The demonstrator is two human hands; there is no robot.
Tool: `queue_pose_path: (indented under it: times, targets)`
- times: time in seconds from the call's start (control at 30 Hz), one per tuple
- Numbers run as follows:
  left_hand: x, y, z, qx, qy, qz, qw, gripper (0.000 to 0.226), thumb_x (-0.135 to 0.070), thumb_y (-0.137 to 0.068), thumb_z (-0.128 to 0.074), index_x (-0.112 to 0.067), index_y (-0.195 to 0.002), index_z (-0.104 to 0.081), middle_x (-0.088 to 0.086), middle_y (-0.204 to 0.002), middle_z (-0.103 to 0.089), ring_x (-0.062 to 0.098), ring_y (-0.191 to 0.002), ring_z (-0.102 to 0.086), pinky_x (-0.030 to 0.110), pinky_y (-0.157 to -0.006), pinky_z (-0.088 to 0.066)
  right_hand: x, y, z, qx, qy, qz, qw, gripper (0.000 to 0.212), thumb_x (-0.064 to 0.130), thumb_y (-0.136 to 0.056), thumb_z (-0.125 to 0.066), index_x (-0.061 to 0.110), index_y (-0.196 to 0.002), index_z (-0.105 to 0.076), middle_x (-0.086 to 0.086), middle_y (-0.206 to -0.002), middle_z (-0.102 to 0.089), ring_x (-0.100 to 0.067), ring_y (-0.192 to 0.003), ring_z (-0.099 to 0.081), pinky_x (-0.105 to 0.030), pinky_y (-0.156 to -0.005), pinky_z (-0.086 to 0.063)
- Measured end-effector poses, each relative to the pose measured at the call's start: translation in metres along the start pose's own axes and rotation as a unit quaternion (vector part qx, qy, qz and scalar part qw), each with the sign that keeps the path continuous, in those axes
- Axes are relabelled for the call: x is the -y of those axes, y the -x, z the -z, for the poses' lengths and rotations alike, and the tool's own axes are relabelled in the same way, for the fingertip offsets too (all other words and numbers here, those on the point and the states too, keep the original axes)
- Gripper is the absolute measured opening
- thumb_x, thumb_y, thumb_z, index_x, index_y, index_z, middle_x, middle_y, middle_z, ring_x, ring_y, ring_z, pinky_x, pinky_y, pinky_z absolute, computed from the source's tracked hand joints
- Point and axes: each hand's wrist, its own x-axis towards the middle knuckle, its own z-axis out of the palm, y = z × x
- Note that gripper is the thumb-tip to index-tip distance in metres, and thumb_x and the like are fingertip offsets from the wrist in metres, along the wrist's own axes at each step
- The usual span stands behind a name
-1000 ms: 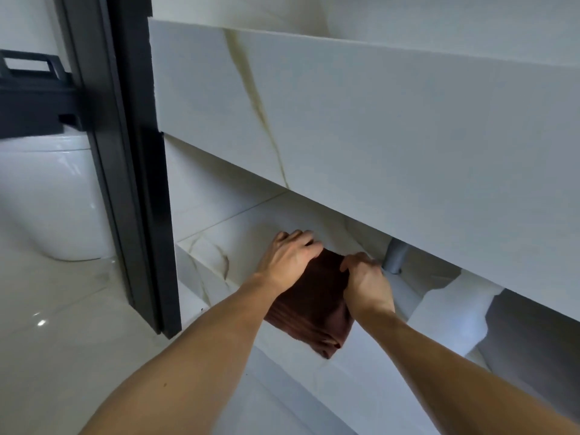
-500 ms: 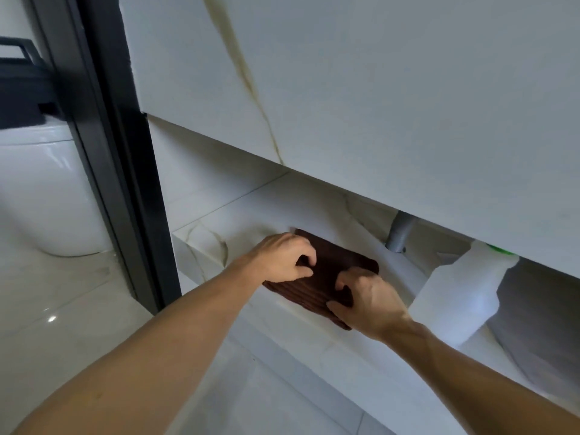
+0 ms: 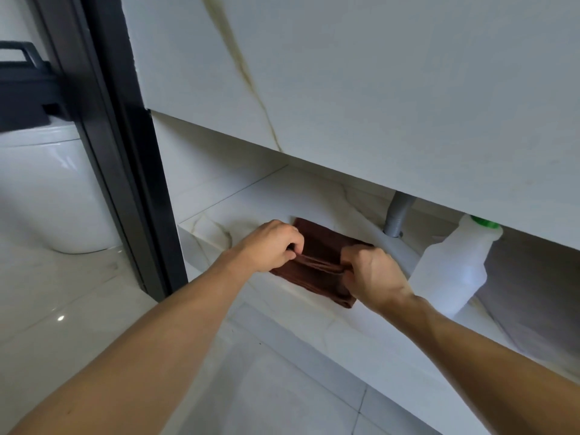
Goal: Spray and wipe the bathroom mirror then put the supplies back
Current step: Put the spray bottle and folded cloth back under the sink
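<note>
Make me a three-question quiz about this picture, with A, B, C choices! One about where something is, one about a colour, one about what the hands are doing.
1. Where does the brown cloth lie?
A. on the toilet
B. on the shelf under the vanity
C. on the floor
2. What colour is the spray bottle's cap?
A. green
B. red
C. black
3. What are the hands doing?
A. hanging free
B. holding the bottle
C. pinching the cloth

B: it rests on the marble shelf.
A: green shows atop the white spray bottle.
C: left hand and right hand both pinch a fold.

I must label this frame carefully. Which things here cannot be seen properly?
Head view only:
- White bottle: top hidden behind the counter front; only a green bit shows.
- Brown cloth: both ends covered by the left hand and right hand.
- Grey pipe: upper part hidden behind the counter.
</note>
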Motion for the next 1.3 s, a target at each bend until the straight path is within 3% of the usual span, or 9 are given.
queue_pose_path:
  times: [0.1, 0.2, 0.27, 0.3, 0.4, 0.5, 0.67, 1.13, 1.3]
  targets:
    - [0.0, 0.01, 0.0, 0.063, -0.015, 0.015, 0.998, 0.013, -0.013, -0.076, -0.069, -0.026, -0.077, -0.073, -0.013, -0.09, -0.07, 0.009, -0.084, -0.064, 0.035, -0.083, -0.054, 0.006, 0.007, -0.005, 0.06, 0.015, 0.017, 0.998, 0.016, 0.021, -0.089, -0.057, 0.022, -0.073, -0.054, -0.003, -0.079, -0.065, -0.025, -0.073, -0.063, -0.029, -0.06, -0.046]
    - [-0.008, 0.008, -0.002, 0.065, 0.011, 0.065, 0.996, 0.013, -0.03, -0.076, -0.062, -0.023, -0.071, -0.072, -0.01, -0.084, -0.069, 0.009, -0.08, -0.063, 0.037, -0.078, -0.056, 0.004, 0.004, -0.015, 0.029, -0.037, -0.002, 0.999, 0.03, 0.045, -0.095, -0.054, 0.024, -0.075, -0.061, -0.003, -0.085, -0.066, -0.025, -0.081, -0.064, -0.033, -0.068, -0.051]
    - [-0.016, 0.0, -0.003, 0.033, -0.02, 0.073, 0.997, 0.02, -0.04, -0.091, -0.059, -0.027, -0.095, -0.074, -0.005, -0.103, -0.07, 0.016, -0.098, -0.065, 0.038, -0.088, -0.054, 0.002, -0.003, -0.021, 0.001, -0.027, -0.011, 1.0, 0.034, 0.044, -0.099, -0.05, 0.019, -0.119, -0.063, -0.007, -0.124, -0.06, -0.028, -0.114, -0.058, -0.038, -0.091, -0.052]
    - [-0.019, -0.006, -0.007, 0.025, -0.042, 0.074, 0.996, 0.029, -0.043, -0.097, -0.054, -0.028, -0.117, -0.069, -0.002, -0.124, -0.065, 0.02, -0.116, -0.06, 0.039, -0.099, -0.049, 0.001, -0.007, -0.024, 0.001, -0.008, -0.02, 1.0, 0.049, 0.043, -0.101, -0.047, 0.015, -0.14, -0.049, -0.009, -0.144, -0.047, -0.03, -0.131, -0.047, -0.04, -0.104, -0.046]
    - [-0.027, -0.022, -0.021, 0.072, -0.08, 0.087, 0.99, 0.057, -0.049, -0.105, -0.036, -0.033, -0.158, -0.024, -0.004, -0.167, -0.017, 0.018, -0.154, -0.016, 0.041, -0.125, -0.016, 0.001, -0.021, -0.033, 0.033, 0.036, -0.052, 0.997, 0.075, 0.052, -0.103, -0.034, 0.008, -0.159, -0.01, -0.013, -0.167, -0.007, -0.03, -0.154, -0.007, -0.043, -0.124, -0.017]
    - [-0.023, -0.032, -0.036, 0.118, -0.093, 0.112, 0.982, 0.06, -0.056, -0.105, -0.019, -0.036, -0.16, -0.005, -0.009, -0.169, 0.005, 0.013, -0.155, 0.006, 0.042, -0.126, 0.002, -0.006, -0.028, -0.045, 0.066, 0.053, -0.094, 0.992, 0.092, 0.068, -0.097, -0.027, 0.004, -0.158, -0.003, -0.019, -0.166, 0.0, -0.031, -0.155, 0.002, -0.044, -0.126, -0.006]
    - [-0.003, -0.031, -0.045, 0.136, -0.117, 0.159, 0.971, 0.06, -0.063, -0.102, -0.01, -0.043, -0.158, -0.002, -0.015, -0.168, 0.006, 0.009, -0.154, 0.01, 0.047, -0.123, 0.012, -0.012, -0.029, -0.057, 0.086, 0.016, -0.146, 0.985, 0.107, 0.08, -0.089, -0.026, 0.003, -0.158, -0.002, -0.018, -0.167, 0.001, -0.03, -0.155, 0.004, -0.043, -0.126, -0.005]
    - [-0.014, -0.06, -0.058, 0.11, -0.106, 0.173, 0.973, 0.065, -0.059, -0.103, -0.012, -0.029, -0.161, -0.002, -0.008, -0.169, 0.005, 0.011, -0.155, 0.007, 0.044, -0.125, 0.009, -0.01, -0.017, -0.054, 0.105, -0.006, -0.152, 0.983, 0.11, 0.081, -0.088, -0.03, 0.003, -0.158, 0.005, -0.017, -0.166, 0.011, -0.028, -0.154, 0.014, -0.043, -0.126, 0.0]
    - [-0.013, -0.062, -0.057, 0.117, -0.122, 0.174, 0.97, 0.065, -0.057, -0.104, -0.012, -0.029, -0.161, -0.001, -0.007, -0.169, 0.005, 0.011, -0.155, 0.008, 0.046, -0.124, 0.011, -0.01, -0.011, -0.035, 0.194, 0.002, -0.146, 0.97, 0.109, 0.08, -0.085, -0.039, 0.008, -0.159, -0.002, -0.015, -0.167, 0.005, -0.029, -0.155, 0.009, -0.046, -0.125, -0.005]
